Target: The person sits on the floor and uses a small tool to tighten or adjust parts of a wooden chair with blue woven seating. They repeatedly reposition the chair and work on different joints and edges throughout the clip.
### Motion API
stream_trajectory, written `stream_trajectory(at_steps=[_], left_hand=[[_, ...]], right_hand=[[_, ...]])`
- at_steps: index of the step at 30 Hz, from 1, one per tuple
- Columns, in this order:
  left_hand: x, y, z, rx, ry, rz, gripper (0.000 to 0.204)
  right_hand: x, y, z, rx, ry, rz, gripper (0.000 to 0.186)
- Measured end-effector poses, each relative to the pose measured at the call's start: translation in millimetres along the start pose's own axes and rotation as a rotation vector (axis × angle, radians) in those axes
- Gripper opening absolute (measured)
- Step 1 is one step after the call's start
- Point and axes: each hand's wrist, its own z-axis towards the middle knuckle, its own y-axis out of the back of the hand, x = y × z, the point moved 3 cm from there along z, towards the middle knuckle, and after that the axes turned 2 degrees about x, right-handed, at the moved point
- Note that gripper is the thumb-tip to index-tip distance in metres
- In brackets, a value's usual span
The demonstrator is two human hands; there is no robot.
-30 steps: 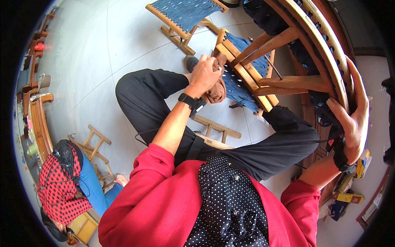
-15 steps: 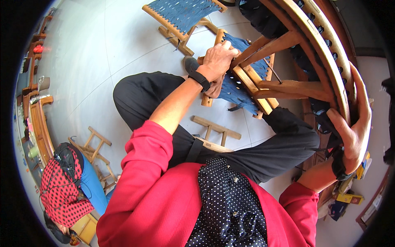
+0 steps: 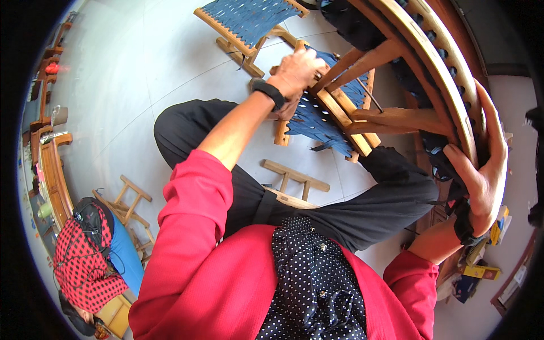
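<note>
My left hand [image 3: 296, 73], fingers curled round a brown cloth [image 3: 284, 107] that is mostly hidden under it, is at the upper end of a wooden stool with blue strap webbing [image 3: 317, 124]. On that stool rest paired wooden bars [image 3: 334, 113] of a second wooden piece, whose slanted legs [image 3: 400, 118] run to a long curved rail [image 3: 456, 93] with dark straps. My right hand [image 3: 480, 175] grips this rail at the right side, thumb on the near side and fingers along the outer edge.
Another blue-webbed stool [image 3: 249, 17] stands at the back. A small wooden frame [image 3: 294, 170] lies by my legs. At lower left, a person in checked red [image 3: 88, 258] bends beside wooden frames [image 3: 129, 201]. Wooden furniture [image 3: 54, 170] lines the left; boxes [image 3: 481, 271] pile at lower right.
My left hand has moved up and forward with the cloth, which is now mostly covered by the hand. My right hand has stayed on the curved rail.
</note>
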Motion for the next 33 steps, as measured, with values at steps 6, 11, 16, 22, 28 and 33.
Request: stream_trajectory(at_steps=[6, 11, 16, 22, 28, 33], left_hand=[[68, 26, -16, 0.033, 0.497, -0.205, 0.016], [11, 24, -36, -0.295, 0.169, -0.012, 0.026], [12, 5, -37, -0.143, 0.295, -0.051, 0.026], [47, 30, -68, -0.073, 0.489, -0.134, 0.025], [-40, 35, -96, -0.183, 0.266, -0.275, 0.033], [-70, 6, -79, -0.178, 0.211, -0.178, 0.036]], right_hand=[[1, 0, -1, -0.03, 0.031, -0.072, 0.085], [8, -2, 1, -0.019, 0.013, -0.034, 0.084], [-6, 1, -2, -0.008, 0.024, -0.006, 0.082], [-16, 3, -3, 0.008, 0.098, -0.007, 0.08], [34, -7, 15, -0.016, -0.04, 0.021, 0.083], [53, 0, -4, -0.101, 0.026, -0.194, 0.082]])
